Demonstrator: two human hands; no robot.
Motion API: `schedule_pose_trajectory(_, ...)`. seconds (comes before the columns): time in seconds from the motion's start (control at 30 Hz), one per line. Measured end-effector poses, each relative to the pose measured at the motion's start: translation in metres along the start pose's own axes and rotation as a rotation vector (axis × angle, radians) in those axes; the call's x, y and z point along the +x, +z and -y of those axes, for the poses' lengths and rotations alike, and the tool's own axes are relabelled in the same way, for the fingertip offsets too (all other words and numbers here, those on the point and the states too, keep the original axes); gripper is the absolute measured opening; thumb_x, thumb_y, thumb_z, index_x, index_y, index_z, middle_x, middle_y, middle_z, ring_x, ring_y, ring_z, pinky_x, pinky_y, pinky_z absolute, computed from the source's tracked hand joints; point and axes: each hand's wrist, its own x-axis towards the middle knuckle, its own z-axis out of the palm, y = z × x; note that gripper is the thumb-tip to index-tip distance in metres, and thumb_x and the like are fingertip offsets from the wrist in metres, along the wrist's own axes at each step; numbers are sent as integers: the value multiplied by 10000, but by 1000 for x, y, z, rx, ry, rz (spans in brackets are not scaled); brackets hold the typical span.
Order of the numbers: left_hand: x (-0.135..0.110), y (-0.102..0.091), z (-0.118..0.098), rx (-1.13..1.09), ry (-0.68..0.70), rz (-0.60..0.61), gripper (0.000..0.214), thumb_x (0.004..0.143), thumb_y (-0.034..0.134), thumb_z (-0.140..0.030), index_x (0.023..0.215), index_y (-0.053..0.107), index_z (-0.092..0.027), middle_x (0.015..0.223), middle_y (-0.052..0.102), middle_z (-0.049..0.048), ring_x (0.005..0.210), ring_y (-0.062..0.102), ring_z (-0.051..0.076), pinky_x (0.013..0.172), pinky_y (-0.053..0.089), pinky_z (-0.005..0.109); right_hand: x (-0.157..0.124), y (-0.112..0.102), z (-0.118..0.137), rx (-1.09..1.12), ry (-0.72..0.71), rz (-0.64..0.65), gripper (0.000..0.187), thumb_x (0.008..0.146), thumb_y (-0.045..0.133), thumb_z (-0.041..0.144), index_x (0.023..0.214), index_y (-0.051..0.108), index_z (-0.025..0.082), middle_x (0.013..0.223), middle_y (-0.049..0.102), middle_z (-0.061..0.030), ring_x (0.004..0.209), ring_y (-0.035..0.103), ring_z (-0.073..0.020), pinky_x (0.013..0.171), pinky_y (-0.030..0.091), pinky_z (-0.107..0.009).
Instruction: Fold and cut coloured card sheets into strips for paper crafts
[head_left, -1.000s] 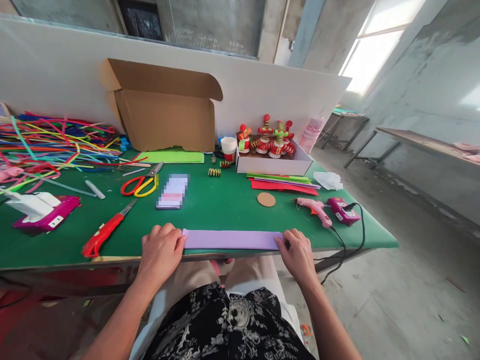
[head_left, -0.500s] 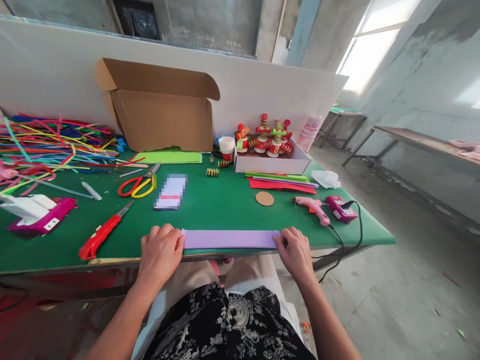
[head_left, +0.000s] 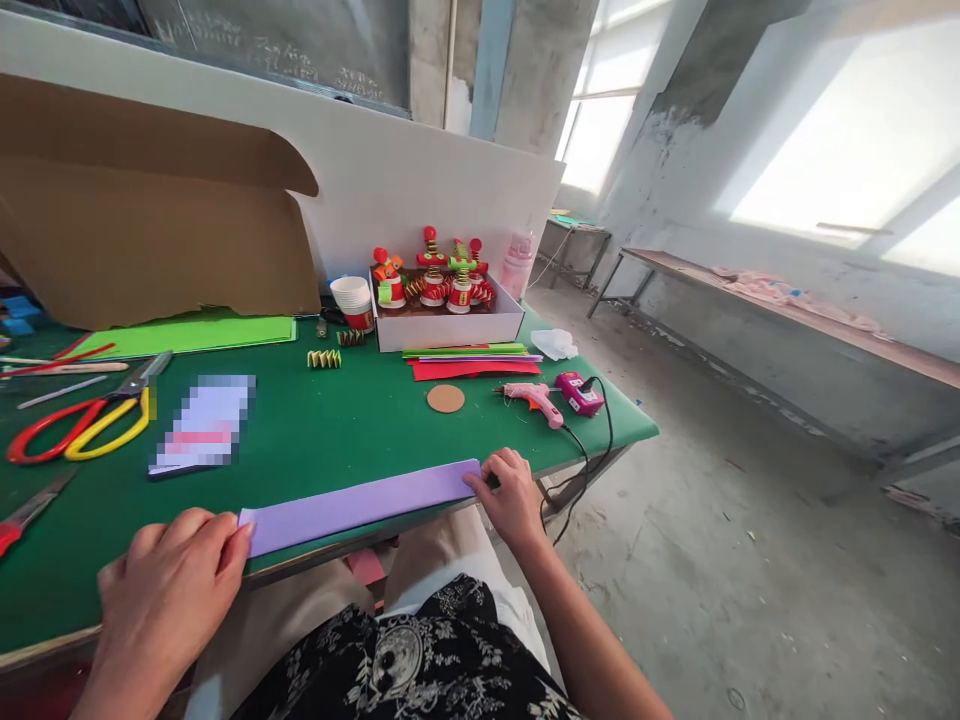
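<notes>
A long purple paper strip (head_left: 364,507) lies along the front edge of the green table (head_left: 352,420). My left hand (head_left: 176,585) is closed on its left end, thumb and fingers pinching the corner. At the other end, my right hand (head_left: 508,490) pinches the strip with thumb and curled fingers. Beyond the strip are a round brown cardboard disc (head_left: 445,399) and a pink glue gun (head_left: 531,402). A phone-like thing with a blurred face (head_left: 202,425) lies past my left hand.
Red-and-yellow-handled scissors (head_left: 90,420) and a utility knife (head_left: 30,515) lie at left. Behind stand a cardboard box (head_left: 150,220), paper cups (head_left: 352,300) and a white box (head_left: 454,330) of small figures. A purple power block (head_left: 579,393) sits near the right edge, its cable hanging down.
The view has swung to the right, so the table things appear farther left. Both hands still grip the strip's ends, and it now looks slanted in the picture.
</notes>
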Motion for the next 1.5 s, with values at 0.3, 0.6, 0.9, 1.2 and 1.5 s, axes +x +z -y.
schedule_pose_trajectory(0.3,0,10,5,29,1,-10,535,1017,223,-402,785,674,-231,953,664,91,846,522,255,584,320,316,10,-7,13,-44,141,99,245,826,725,172,665,543,203,854,624,-17,878,554,-196,783,359,-309)
schedule_pose_trajectory(0.6,2,22,13,25,21,19,490,998,267,-405,823,692,-236,988,653,107,861,530,271,617,352,331,12,-6,17,-92,181,102,270,886,681,222,663,529,206,850,617,-25,885,535,-199,773,338,-310)
schedule_pose_trajectory(0.9,3,17,14,-1,55,20,455,992,306,-390,788,676,-222,903,670,109,808,522,262,643,394,331,12,-2,12,-136,117,77,254,887,669,227,675,530,213,838,611,-25,872,543,-204,750,332,-317)
schedule_pose_trajectory(1.2,-1,13,1,-54,352,-224,683,886,364,-26,1393,528,-453,1542,495,-1,1411,427,307,1050,423,493,13,-5,14,-98,146,85,207,866,672,226,749,502,223,855,609,-16,873,544,-208,760,332,-310)
schedule_pose_trajectory(1.5,13,22,12,-206,727,-145,870,778,289,46,1458,432,-478,1527,502,-104,1455,414,199,1187,373,466,11,-4,10,-73,117,64,97,871,618,205,891,527,229,916,634,-19,890,565,-210,778,355,-307)
